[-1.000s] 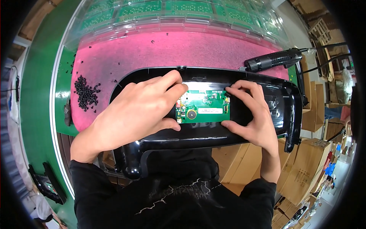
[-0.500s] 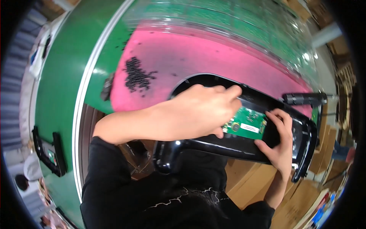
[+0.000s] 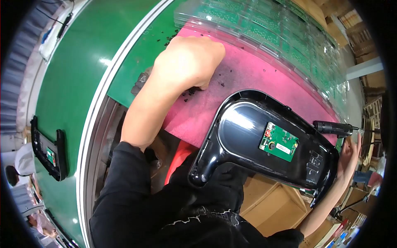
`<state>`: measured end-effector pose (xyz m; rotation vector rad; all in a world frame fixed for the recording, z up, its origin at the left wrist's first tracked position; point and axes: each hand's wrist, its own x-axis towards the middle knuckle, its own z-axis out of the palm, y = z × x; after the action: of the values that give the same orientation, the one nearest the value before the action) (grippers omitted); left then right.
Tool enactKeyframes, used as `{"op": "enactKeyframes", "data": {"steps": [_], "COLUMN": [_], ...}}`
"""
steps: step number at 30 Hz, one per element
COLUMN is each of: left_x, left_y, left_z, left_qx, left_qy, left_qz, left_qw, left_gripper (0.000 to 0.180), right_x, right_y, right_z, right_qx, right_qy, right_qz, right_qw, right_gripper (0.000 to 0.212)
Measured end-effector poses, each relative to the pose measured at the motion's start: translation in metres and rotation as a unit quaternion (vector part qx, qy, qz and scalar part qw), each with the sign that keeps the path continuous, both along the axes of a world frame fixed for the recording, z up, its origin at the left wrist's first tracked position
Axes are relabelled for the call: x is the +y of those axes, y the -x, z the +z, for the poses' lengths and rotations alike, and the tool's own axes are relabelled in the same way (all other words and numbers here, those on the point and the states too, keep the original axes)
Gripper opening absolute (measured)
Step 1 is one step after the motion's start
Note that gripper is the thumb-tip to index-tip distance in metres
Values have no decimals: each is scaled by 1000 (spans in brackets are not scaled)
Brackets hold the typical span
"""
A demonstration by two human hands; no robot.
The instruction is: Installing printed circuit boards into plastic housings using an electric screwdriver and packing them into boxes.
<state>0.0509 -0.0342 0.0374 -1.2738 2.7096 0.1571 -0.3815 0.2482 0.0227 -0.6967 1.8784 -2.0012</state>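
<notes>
My left hand (image 3: 188,60) is over the pile of small black screw-like pieces (image 3: 189,94) on the pink mat. Its fingers curl downward, and the back of the hand hides the tips and most of the pile. A large black plastic housing (image 3: 244,151) lies tilted, partly on the mat's near edge and partly over my lap. Inside it sits a green circuit board (image 3: 281,142), touched by neither hand. At the housing's far right end, my right hand (image 3: 348,155) is beside a black electric screwdriver (image 3: 331,128); whether its fingers grip it is unclear.
Clear plastic trays (image 3: 264,31) with green boards stand along the far side of the pink mat (image 3: 256,72). A metal rail (image 3: 101,89) runs at the left; another black housing (image 3: 49,151) lies beyond it. An open cardboard box (image 3: 273,202) is below.
My left hand has left the circuit board and moved left to the black pieces. My right hand has let go of the board and moved right to the screwdriver. The board now looks slightly turned.
</notes>
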Motion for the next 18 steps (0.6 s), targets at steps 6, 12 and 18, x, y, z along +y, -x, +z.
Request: {"op": "enactKeyframes", "data": {"steps": [6, 12, 18], "left_x": [7, -5, -17], "left_y": [2, 8, 12], "left_z": [-12, -17, -18], "left_qx": [60, 59, 38], "left_qy": [89, 51, -4], "left_qz": [7, -19, -21], "left_qw": [994, 997, 999], "left_gripper": [22, 15, 16], "right_x": [-41, -91, -117], "right_y": [3, -16, -55], "right_z": [9, -3, -5], "right_qx": [-73, 71, 47], "right_qy": [-113, -86, 120], "right_qz": [112, -72, 37], "right_qw": [984, 991, 991], "right_gripper": [42, 83, 91]}}
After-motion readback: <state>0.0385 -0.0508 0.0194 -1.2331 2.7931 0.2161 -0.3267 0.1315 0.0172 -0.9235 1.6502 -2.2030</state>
